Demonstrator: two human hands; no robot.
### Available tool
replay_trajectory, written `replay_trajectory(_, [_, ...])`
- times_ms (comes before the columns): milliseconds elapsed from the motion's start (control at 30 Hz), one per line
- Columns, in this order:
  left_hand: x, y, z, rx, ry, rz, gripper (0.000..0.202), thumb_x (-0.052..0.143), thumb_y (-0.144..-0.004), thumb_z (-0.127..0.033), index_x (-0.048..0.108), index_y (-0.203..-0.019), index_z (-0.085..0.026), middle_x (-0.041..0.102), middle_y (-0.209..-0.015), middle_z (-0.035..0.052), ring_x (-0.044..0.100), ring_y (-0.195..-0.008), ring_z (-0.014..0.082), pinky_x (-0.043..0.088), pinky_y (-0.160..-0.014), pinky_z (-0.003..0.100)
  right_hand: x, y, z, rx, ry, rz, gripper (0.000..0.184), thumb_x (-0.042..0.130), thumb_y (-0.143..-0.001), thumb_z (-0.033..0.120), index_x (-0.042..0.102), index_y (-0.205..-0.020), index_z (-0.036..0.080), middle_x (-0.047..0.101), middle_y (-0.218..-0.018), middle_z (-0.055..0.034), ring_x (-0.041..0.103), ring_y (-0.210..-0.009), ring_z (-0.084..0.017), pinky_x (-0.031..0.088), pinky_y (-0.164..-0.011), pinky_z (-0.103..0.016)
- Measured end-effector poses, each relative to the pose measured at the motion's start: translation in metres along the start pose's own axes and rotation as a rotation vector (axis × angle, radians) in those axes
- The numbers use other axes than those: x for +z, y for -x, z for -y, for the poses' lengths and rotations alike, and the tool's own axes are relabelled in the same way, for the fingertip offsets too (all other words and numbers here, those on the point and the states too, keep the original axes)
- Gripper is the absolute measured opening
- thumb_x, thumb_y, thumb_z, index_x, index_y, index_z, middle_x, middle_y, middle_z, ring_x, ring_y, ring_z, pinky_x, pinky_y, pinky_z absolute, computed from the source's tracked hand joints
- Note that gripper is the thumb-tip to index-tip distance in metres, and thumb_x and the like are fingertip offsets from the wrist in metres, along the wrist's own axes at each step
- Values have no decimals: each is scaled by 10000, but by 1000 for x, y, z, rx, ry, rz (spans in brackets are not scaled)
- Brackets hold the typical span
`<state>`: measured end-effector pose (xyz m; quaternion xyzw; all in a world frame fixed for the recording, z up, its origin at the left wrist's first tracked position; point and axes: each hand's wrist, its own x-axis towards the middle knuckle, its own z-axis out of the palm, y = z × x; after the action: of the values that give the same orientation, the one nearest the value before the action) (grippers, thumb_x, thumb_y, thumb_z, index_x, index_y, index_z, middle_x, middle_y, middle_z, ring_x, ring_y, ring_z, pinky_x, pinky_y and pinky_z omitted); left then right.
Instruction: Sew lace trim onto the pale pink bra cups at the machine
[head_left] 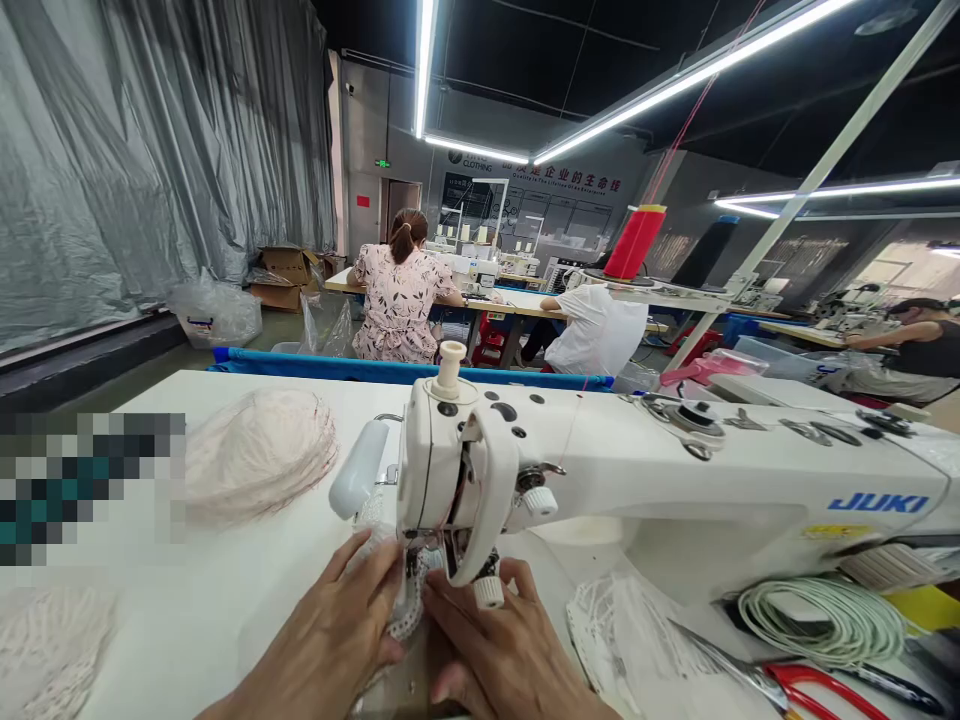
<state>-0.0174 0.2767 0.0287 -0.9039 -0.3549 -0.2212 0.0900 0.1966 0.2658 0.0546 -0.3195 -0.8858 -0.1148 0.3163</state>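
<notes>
A white sewing machine stands in front of me, with a strip of white lace trim curving under its needle area. To the left of the needle, my left hand is closed on the lace, fingers forward and thumb tucked in. My right hand is at the right side of the presser foot, fingers bent together against the trim's edge. The machine head and its white guard partly cover those fingertips. More lace shows behind my left fingertips, below the grey lamp.
Left on the table are a fringed white bundle and a lace pile. To the right lie white fringe, red-handled scissors and a coiled pale green cord. A red thread cone stands behind; other people sit farther off.
</notes>
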Motion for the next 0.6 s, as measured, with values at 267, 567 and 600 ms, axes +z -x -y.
replay_trajectory(267, [-17,-1,-14,35,38,-119,155,541,-898,-362,610,-941,-230,673,-943,-31,575,-945,144,247,-979,350,-9,1,2,-2,-74,108,468,283,-952,539,607,-1010,206,671,-942,-68,534,-713,-173,295,-746,-358])
replay_trajectory(567, [-29,7,-25,27,125,-98,247,541,-886,-342,559,-676,-213,635,-804,-43,565,-738,129,330,-829,316,-4,6,7,-33,-192,151,572,120,-966,539,592,-975,216,679,-944,-20,534,-736,-157,290,-737,-347])
replay_trajectory(600, [-28,7,-24,24,114,-96,236,551,-879,-350,561,-685,-216,646,-843,-40,568,-762,133,332,-830,314,-4,6,7,-36,-194,148,574,121,-964,545,591,-976,218,679,-942,-18,533,-736,-158,290,-734,-346])
